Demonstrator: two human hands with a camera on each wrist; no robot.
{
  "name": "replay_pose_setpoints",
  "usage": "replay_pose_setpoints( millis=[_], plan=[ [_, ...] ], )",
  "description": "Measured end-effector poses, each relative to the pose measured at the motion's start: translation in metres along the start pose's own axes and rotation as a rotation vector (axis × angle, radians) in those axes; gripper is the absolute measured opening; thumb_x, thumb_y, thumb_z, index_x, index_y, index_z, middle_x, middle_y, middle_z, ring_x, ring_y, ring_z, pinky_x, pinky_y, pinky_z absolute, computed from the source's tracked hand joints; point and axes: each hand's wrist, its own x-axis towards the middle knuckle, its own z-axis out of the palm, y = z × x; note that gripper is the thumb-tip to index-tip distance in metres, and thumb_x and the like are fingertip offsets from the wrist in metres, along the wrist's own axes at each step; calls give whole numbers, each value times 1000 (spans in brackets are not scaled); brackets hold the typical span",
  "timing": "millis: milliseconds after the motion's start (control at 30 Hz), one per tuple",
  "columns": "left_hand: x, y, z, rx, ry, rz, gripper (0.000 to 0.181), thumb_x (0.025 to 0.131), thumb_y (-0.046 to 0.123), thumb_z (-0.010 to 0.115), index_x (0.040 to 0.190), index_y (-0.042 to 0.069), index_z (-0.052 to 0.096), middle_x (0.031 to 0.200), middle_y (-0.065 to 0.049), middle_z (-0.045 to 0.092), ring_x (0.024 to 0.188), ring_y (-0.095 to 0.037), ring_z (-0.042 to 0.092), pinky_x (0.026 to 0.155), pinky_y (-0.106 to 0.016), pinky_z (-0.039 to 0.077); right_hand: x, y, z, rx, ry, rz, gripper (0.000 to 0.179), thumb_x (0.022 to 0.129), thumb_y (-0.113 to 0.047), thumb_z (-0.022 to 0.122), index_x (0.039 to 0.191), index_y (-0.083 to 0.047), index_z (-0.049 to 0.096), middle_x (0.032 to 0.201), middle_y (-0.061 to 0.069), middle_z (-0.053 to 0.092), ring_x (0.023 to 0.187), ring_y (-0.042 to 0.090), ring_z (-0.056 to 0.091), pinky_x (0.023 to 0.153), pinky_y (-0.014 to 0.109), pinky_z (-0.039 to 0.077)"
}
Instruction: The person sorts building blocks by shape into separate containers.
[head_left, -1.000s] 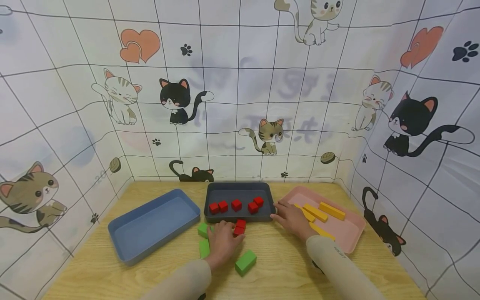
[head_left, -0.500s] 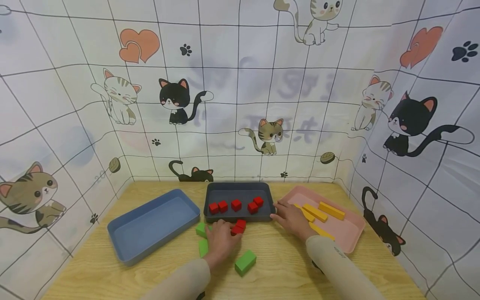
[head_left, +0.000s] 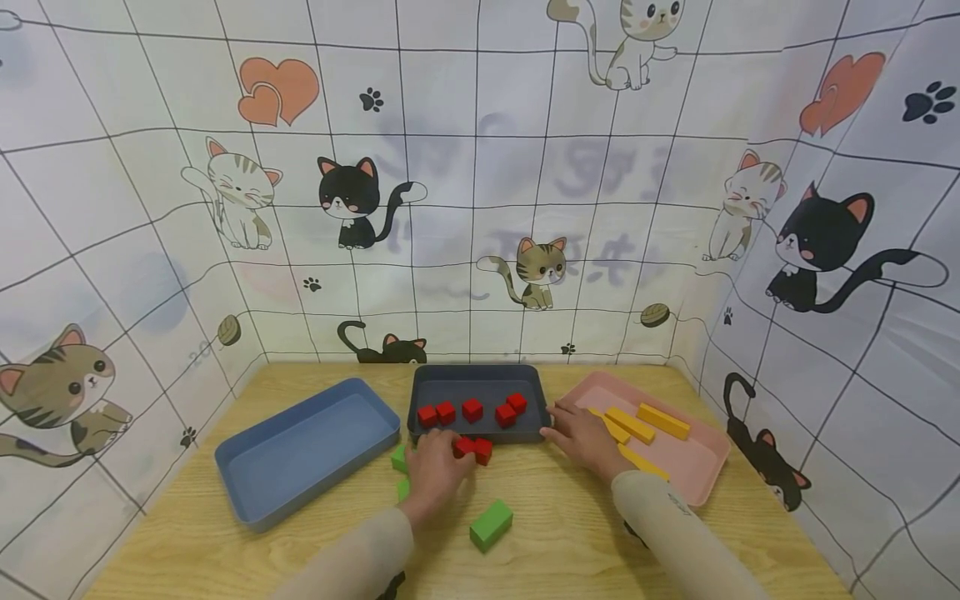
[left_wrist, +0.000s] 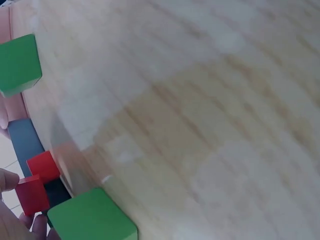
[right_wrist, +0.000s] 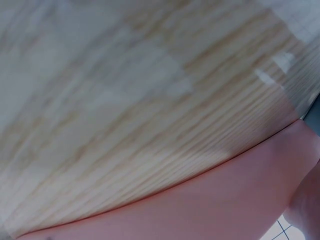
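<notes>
My left hand (head_left: 435,471) pinches a red cube (head_left: 464,447) between thumb and fingers, just in front of the dark grey tray (head_left: 478,379). Beside it sits a second red cube (head_left: 483,452); both also show in the left wrist view, the pinched cube (left_wrist: 32,195) next to the thumb. Two green blocks (head_left: 400,459) are partly hidden behind my left hand, and another green block (head_left: 491,525) lies nearer to me. My right hand (head_left: 585,437) rests with relaxed fingers at the dark tray's right corner, over the near left rim of the pink tray (head_left: 686,471).
Several red cubes (head_left: 472,409) lie inside the dark tray. Several yellow bars (head_left: 663,422) are in the pink tray. A blue tray (head_left: 307,450) stands at the left on the wooden table (head_left: 570,550). Cat-patterned cloth (head_left: 450,208) surrounds the table's back and sides.
My left hand has moved a little forward and left, shifting one red cube to the left of the other, toward the dark tray. My right hand has stayed still.
</notes>
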Motion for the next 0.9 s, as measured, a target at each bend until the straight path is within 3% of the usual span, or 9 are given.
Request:
replay_pose_setpoints(
  millis=[233,467,633,900],
  plan=[
    [10,-1,-5,-34,16,-8,31,78,23,76,103,6,74,96,-8,68,97,-33,61,102,-68,28,-1,1,0,-6,0,-8,64,99,-53,52,145,-7,51,151,19,42,135,43,42,109,61,31],
    [23,-3,-11,-61,39,4,31,80,24,77,106,7,74,100,-6,71,102,-33,63,108,-72,20,0,1,0,-3,-2,-13,65,100,-53,51,145,-7,51,151,20,42,134,44,42,109,61,31],
    [35,-5,-17,-80,40,11,33,83,27,79,108,7,74,103,-8,70,105,-33,62,106,-71,24,0,1,1,-5,-4,-8,66,100,-55,50,146,-8,50,152,19,42,135,43,41,110,60,30],
    [61,-8,-28,-99,48,25,34,84,27,75,110,6,74,96,-7,70,96,-31,63,98,-58,34,1,0,0,-15,-1,-8,64,100,-53,51,145,-8,51,151,19,42,134,43,42,110,60,31]
  ],
)
